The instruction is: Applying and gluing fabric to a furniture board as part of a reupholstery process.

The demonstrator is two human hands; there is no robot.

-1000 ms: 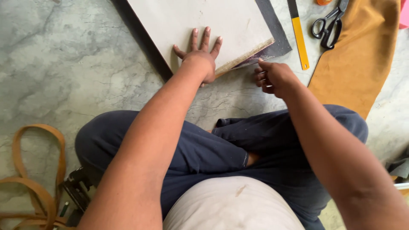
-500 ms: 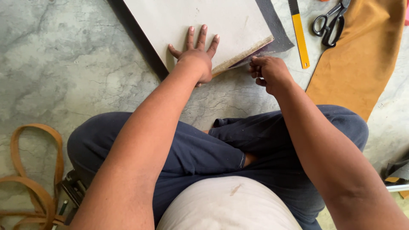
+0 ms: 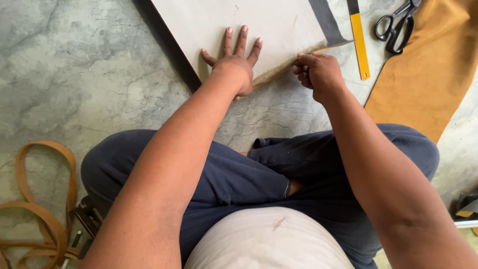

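While the person sits cross-legged on the marbled floor point(image 3: 89, 89), the left hand point(image 3: 234, 67) lies flat with fingers spread on the pale sheet point(image 3: 249, 22), holding it down. Just beside it, the right hand point(image 3: 318, 72) is closed in a pinch on the sheet's near edge, where a thin tan strip point(image 3: 286, 69) seems only partly parted; most of that edge looks undone. Farther off lie a yellow ruler point(image 3: 359, 42), scissors point(image 3: 396, 27) and tan leather point(image 3: 428, 74).
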